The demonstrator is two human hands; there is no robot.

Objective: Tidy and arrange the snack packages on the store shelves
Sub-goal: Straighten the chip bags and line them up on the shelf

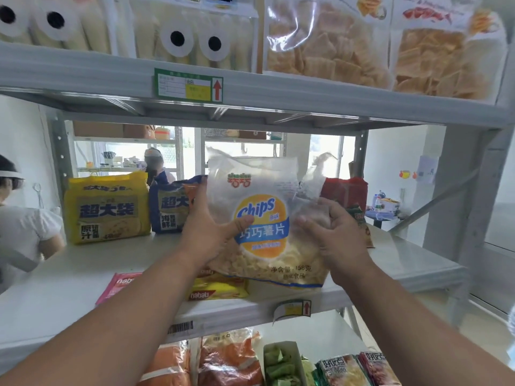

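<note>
A large clear bag of chips (pixel 264 218) with a yellow and blue label stands tilted on the middle shelf (pixel 390 263). My left hand (pixel 211 232) grips its left edge, thumb across the front. My right hand (pixel 334 232) grips its right side. Under and in front of the bag lie a yellow wafer pack (pixel 220 288) and a pink wafer pack (pixel 119 285), flat near the shelf's front edge. Behind the bag stand a yellow noodle pack (pixel 107 207), a blue noodle pack (pixel 170 207), a red bag (pixel 345 193) and a partly hidden green pack (pixel 362 221).
The upper shelf (pixel 306 98) holds clear bags of crackers (pixel 326 43) and pale packs with black dots (pixel 192 40). Snack bags (pixel 228 360) fill the lower shelf. A person in white (pixel 25 227) stands at the left, another person farther behind the shelving.
</note>
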